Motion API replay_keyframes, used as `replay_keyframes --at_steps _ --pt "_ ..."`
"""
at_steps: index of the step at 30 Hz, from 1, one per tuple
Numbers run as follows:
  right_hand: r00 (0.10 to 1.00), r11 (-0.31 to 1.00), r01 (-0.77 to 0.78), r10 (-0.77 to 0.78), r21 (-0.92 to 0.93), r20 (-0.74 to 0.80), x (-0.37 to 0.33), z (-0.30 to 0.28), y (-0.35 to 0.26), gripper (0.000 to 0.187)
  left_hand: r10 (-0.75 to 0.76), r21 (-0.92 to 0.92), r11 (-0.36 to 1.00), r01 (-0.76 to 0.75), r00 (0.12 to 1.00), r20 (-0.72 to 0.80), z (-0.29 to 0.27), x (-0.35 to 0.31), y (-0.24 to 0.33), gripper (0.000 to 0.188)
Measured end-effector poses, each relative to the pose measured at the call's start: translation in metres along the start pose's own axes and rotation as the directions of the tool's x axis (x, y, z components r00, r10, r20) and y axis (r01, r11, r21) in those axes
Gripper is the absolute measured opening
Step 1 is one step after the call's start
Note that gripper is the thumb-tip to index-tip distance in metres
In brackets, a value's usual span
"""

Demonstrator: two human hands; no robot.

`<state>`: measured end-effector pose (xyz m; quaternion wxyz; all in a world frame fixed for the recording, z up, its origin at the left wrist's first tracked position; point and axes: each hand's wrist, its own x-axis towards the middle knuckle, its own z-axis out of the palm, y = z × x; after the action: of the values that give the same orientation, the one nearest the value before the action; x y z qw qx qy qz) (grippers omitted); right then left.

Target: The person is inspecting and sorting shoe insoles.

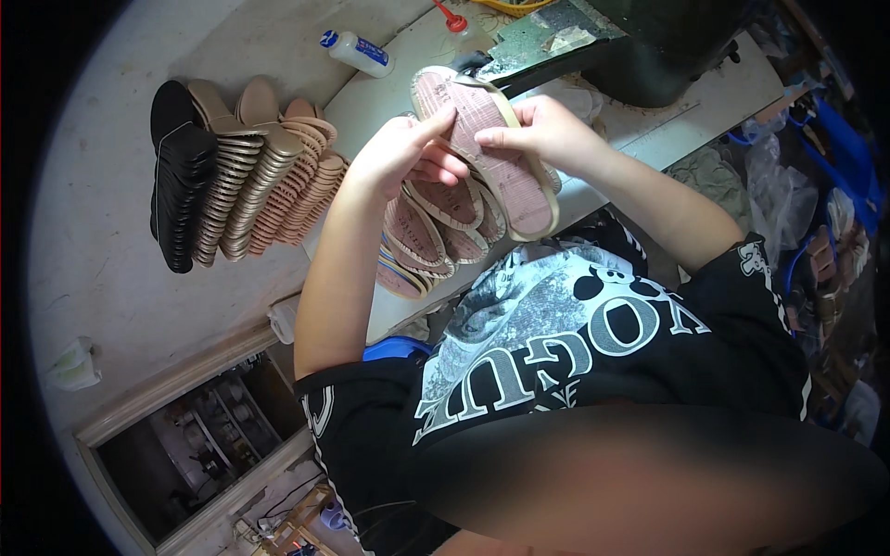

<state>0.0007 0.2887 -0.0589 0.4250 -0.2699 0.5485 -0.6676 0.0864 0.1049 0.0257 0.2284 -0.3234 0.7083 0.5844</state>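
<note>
A pinkish shoe insole (pixel 533 199) with a pale edge is held slantwise under the sewing machine's arm. My left hand (pixel 413 157) grips its left edge, thumb on the upper face and the other fingers curled beside it. On the opposite edge my right hand (pixel 547 134) pinches the insole, its thumb flat on the face and its fingers behind. The far, rounded end lies at the dark green sewing machine (pixel 547 46), where a dark metal part partly covers it. Below my left hand several similar insoles (pixel 413 232) lie overlapping on the white table.
Bound stacks of insoles in black (pixel 181 190), beige and pink stand at the left. A white bottle with a blue cap (pixel 357 54) and a red-nozzled bottle (pixel 454 20) are on the table's far side. Plastic bags (pixel 779 181) and scraps crowd the right.
</note>
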Motion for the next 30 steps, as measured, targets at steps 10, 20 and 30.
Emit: replay_keyframes --at_steps 10,20,30 --pt "0.999 0.982 0.029 -0.032 0.185 0.014 -0.013 0.009 -0.001 0.034 0.152 -0.182 0.969 -0.168 0.983 -0.099 -0.015 0.019 -0.018 0.024" --pt "0.983 0.901 -0.179 0.154 0.396 0.096 -0.047 0.031 0.016 0.027 0.102 -0.294 0.941 -0.168 0.968 -0.229 -0.025 0.027 -0.013 0.031" --pt "0.992 0.857 -0.070 0.116 0.510 -0.057 -0.002 0.049 0.000 0.031 0.001 0.062 0.998 0.006 0.993 -0.117 -0.085 0.064 0.015 0.052"
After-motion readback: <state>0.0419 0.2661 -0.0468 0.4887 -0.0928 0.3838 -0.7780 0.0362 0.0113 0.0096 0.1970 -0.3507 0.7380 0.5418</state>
